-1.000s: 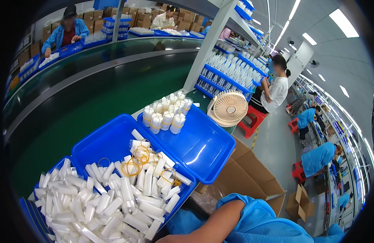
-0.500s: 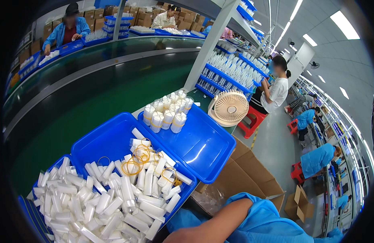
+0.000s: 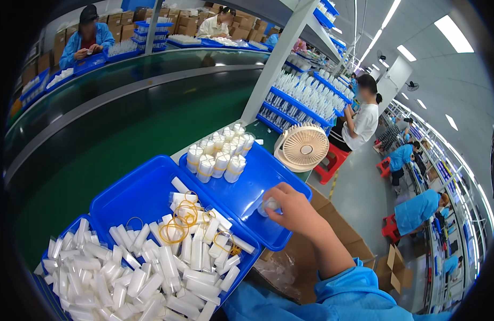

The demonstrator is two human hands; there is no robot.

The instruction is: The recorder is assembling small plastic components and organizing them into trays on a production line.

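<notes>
My right hand (image 3: pixel 291 207) reaches over the right part of a blue tray (image 3: pixel 268 170), its fingers closed around a bundle of white packets (image 3: pixel 269 205) that is mostly hidden by the hand. At the far left of this tray stand several upright bundles (image 3: pixel 220 148) of white packets, tied with yellow rubber bands. Left of it, a second blue tray (image 3: pixel 130 187) is heaped with loose white packets (image 3: pixel 151 267) in clear film. Yellow rubber bands (image 3: pixel 184 218) lie loose on that heap. My left hand is out of view.
A beige fan (image 3: pixel 302 147) stands just past the tray, beside a grey post (image 3: pixel 271 69). Behind runs a green conveyor belt (image 3: pixel 134 123). An open cardboard box (image 3: pixel 332 227) sits below, right of the trays. Stacked blue trays (image 3: pixel 300 104) and several co-workers are farther off.
My right hand has come up from the lower edge and swung forward over the right tray, with a bundle in its fingers. Across the belt, a co-worker's hands have come together.
</notes>
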